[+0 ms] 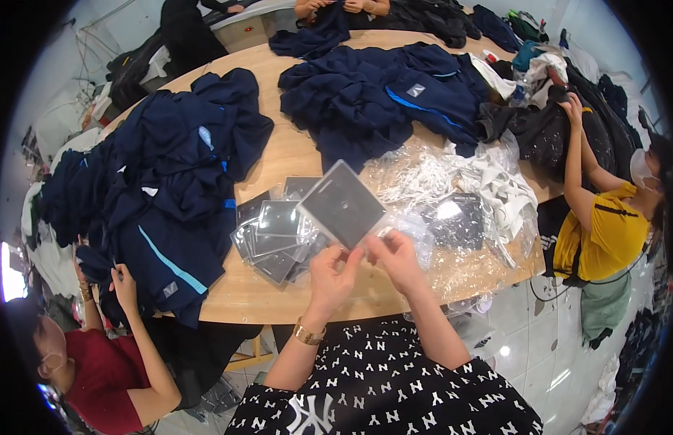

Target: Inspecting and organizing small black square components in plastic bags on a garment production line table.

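In front of me a dark square card in a clear plastic sleeve (342, 205) is held up, tilted onto one corner. My left hand (332, 275) pinches its lower corner between thumb and fingers. Right beside it, my right hand (397, 262) has closed fingers at the same sleeve's lower right edge. Below and to the left, a loose pile of similar dark cards in clear sleeves (278, 219) lies on the wooden table. Right of my hands, a crumpled clear plastic bag (428, 279) covers another dark sheet (455, 222).
Navy garments are heaped on the left (159, 174) and at the back (365, 94) of the table (264, 304). White cords (423, 177) and white fabric (503, 196) lie at the right. Co-workers in a red shirt (108, 370) and a yellow shirt (605, 232) handle cloth at either side.
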Demonstrator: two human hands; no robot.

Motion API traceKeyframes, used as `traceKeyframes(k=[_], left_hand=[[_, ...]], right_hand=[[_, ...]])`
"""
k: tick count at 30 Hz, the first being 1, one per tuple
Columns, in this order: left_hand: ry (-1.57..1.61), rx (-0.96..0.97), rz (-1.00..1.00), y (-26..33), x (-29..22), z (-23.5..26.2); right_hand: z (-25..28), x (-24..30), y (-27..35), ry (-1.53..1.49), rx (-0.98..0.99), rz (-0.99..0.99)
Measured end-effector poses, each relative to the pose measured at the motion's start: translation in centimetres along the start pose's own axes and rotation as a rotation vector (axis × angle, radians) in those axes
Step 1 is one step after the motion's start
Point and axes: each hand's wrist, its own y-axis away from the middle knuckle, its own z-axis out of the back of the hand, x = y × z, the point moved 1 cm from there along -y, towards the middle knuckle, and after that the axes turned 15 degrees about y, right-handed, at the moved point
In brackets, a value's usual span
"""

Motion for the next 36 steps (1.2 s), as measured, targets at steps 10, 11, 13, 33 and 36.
traceKeyframes(k=[10,11,13,33,36], left_hand=[[0.498,-0.547,0.102,-3.2,4.1,7.1],[0.566,-0.542,0.146,-3.3,4.4,7.4],[0.636,-0.556,0.300,-3.1,4.3,7.4],[-0.571,0.459,-0.133,-1.8,6.9,-4.7],[-0.503,0.305,0.069,-2.3,6.3,-4.3]], right_hand=[[-0.2,0.7,5.8,0.701,0.482,-0.008],[0.2,0.1,6.9,0.821,0.645,-0.097],[2.1,-2.1,8.1,0.987,0.482,-0.065],[13.2,-5.7,1.7,2.047,-0.248,0.206],[13.8,-5.6,1.9,1.928,-0.227,0.305]])
